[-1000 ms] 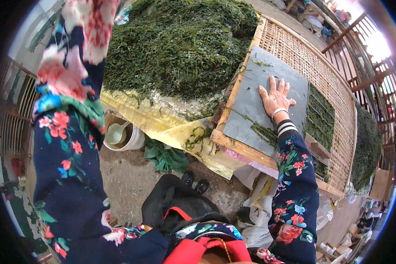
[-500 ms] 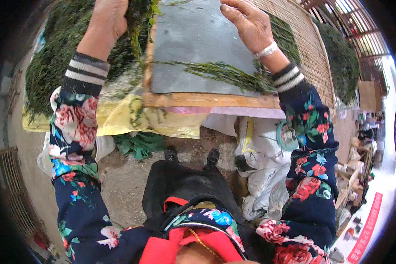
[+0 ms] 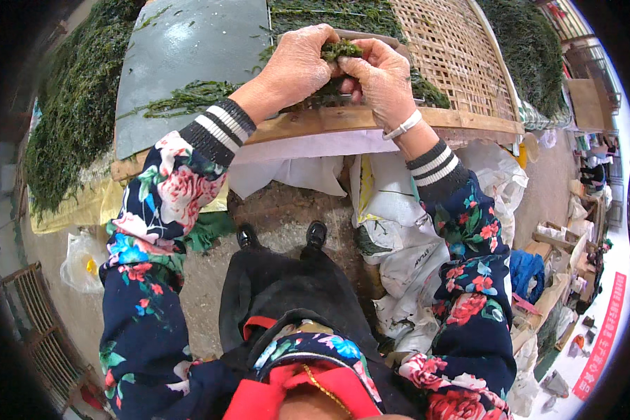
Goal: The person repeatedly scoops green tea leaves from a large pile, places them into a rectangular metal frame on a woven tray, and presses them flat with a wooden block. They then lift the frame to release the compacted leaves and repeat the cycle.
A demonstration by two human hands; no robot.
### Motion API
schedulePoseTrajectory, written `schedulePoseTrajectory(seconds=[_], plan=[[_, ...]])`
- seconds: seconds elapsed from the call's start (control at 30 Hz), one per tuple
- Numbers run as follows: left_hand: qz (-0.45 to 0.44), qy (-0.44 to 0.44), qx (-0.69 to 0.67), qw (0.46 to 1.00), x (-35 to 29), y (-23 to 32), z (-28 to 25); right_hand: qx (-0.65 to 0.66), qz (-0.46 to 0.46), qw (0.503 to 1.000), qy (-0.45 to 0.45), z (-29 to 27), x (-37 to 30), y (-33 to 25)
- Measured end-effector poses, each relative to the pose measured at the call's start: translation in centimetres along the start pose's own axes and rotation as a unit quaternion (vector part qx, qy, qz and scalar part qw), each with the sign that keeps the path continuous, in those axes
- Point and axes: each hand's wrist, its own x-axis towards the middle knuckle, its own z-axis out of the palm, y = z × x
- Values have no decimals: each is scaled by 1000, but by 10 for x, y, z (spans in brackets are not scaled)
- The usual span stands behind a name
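My left hand [image 3: 294,70] and my right hand [image 3: 386,82] meet above the right end of a grey board [image 3: 189,59]. Fingers of both are closed on a small clump of green seaweed [image 3: 341,50], with a bit of it showing between them. A white band circles my right wrist. On the board's near part lies a loose bundle of green strands [image 3: 189,99]. Right of the board, a layer of seaweed [image 3: 336,15] covers a woven bamboo mat [image 3: 449,59]. A wooden strip [image 3: 301,126] runs along the near edge below my hands.
A big heap of seaweed [image 3: 77,105] stands left of the board, over yellow sheeting [image 3: 77,210]. Another heap [image 3: 521,49] is at the far right. White sacks [image 3: 406,259] lie under the table's near edge. A clear plastic bag [image 3: 82,262] sits on the floor at left.
My view has shifted right. My left hand has come from beside the left heap to meet my right hand over the board's right end, and both now grip the seaweed clump.
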Motion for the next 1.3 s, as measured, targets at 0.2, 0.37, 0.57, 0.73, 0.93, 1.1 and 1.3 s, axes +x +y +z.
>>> schedulePoseTrajectory(seconds=[0.2, 0.37, 0.57, 0.73, 0.93, 1.1, 1.3], plan=[[27, -2, 115, 993, -3, 3, 18, -282, -172, 941, 78, -71, 10, 21], [47, 46, 143, 988, -26, 4, 14, -541, -269, 787, 124, -110, -8, 16], [127, 72, 169, 975, -41, 8, 10, -539, -419, 731, 13, -55, -24, 15], [129, 46, 183, 974, -46, 10, 11, -546, -436, 709, -96, -35, -20, 18], [113, 37, 196, 973, -56, 13, 4, -638, -388, 662, -56, -93, -35, 0], [100, 69, 216, 969, -61, 25, 2, -578, -384, 709, -125, -69, -37, 13], [55, 102, 287, 951, -69, 25, -4, -573, -412, 699, -118, -88, -29, 10]])
